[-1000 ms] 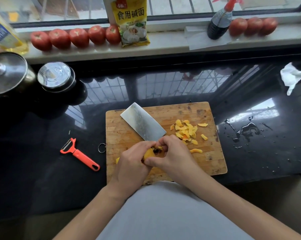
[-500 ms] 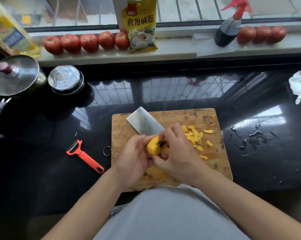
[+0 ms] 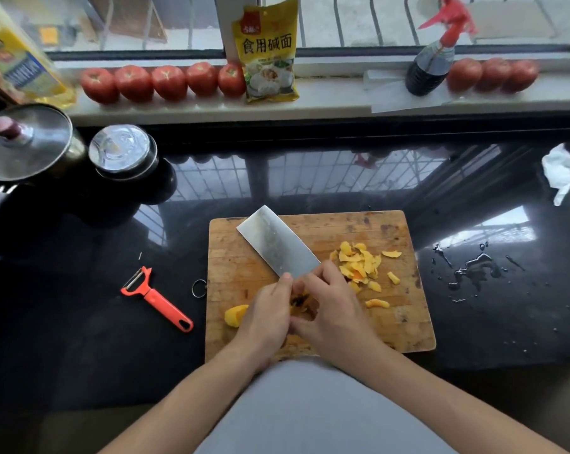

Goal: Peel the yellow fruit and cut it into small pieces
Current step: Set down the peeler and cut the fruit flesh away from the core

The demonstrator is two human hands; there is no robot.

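The yellow fruit (image 3: 301, 303) is pinched between both hands over the near part of the wooden cutting board (image 3: 391, 231). Only a small orange patch with dark seeds shows between the fingers. My left hand (image 3: 267, 312) grips it from the left and my right hand (image 3: 334, 309) from the right. A yellow fruit piece (image 3: 236, 315) lies on the board just left of my left hand. A cleaver (image 3: 277, 245) lies flat on the board, its handle hidden under my hands. A pile of yellow peel strips (image 3: 359, 263) sits to the right.
An orange peeler (image 3: 156, 298) lies on the black counter left of the board. Two lidded pots (image 3: 120, 155) stand at the back left. Spilled water (image 3: 473, 270) and a white cloth (image 3: 563, 168) are to the right. Tomatoes (image 3: 169, 81) and a yellow packet (image 3: 267, 54) line the sill.
My hands came down from a slightly raised position to just above the board. The fruit, whole-looking before, now shows dark seeds between my fingers.
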